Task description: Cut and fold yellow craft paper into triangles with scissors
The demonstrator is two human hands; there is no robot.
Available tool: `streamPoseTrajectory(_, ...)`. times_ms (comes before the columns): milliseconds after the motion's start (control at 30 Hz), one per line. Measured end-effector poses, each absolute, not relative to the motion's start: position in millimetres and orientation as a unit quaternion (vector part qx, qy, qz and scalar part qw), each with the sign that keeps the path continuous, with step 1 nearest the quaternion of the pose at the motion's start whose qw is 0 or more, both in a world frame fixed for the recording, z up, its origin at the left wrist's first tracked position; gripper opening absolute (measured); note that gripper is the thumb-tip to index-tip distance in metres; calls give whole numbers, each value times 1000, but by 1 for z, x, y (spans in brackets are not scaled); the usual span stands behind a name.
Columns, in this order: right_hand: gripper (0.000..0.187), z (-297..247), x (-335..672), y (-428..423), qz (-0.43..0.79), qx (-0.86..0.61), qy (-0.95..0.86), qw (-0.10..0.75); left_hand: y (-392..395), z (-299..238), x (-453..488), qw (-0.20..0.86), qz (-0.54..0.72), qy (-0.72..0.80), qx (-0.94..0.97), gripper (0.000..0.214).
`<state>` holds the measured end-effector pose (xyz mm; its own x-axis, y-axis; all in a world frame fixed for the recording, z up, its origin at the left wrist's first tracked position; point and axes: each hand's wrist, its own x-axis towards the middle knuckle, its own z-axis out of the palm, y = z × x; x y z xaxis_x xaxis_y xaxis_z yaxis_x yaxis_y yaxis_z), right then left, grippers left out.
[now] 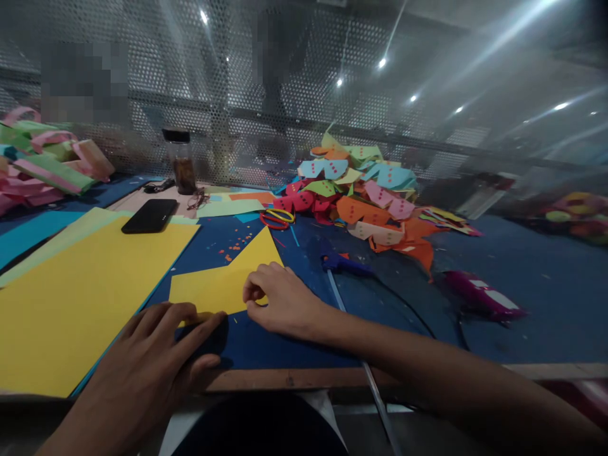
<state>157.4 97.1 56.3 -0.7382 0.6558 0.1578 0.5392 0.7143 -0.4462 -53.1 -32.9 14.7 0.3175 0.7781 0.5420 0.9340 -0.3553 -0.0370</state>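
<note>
A folded yellow paper piece (223,278) lies on the blue table top (522,278) in front of me. My left hand (156,354) lies flat with its fingers spread, fingertips pressing the near left corner of that paper. My right hand (278,297) rests on the paper's near right edge, fingers curled and thumb and forefinger pinching the edge.
Large yellow sheets (71,297) lie at the left with a black phone (149,215) on them. A blue glue gun (342,263), coloured rings (278,218), a heap of coloured paper cut-outs (365,196), a dark jar (183,168) and a magenta object (482,294) lie further out. Paper strips (42,164) pile at far left.
</note>
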Motion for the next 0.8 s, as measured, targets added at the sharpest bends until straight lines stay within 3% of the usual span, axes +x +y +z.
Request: streamPoseTrajectory(800,17,61,222,120,193,-388,-890,139,-33,2,-62,144,-212,-545,-798,43)
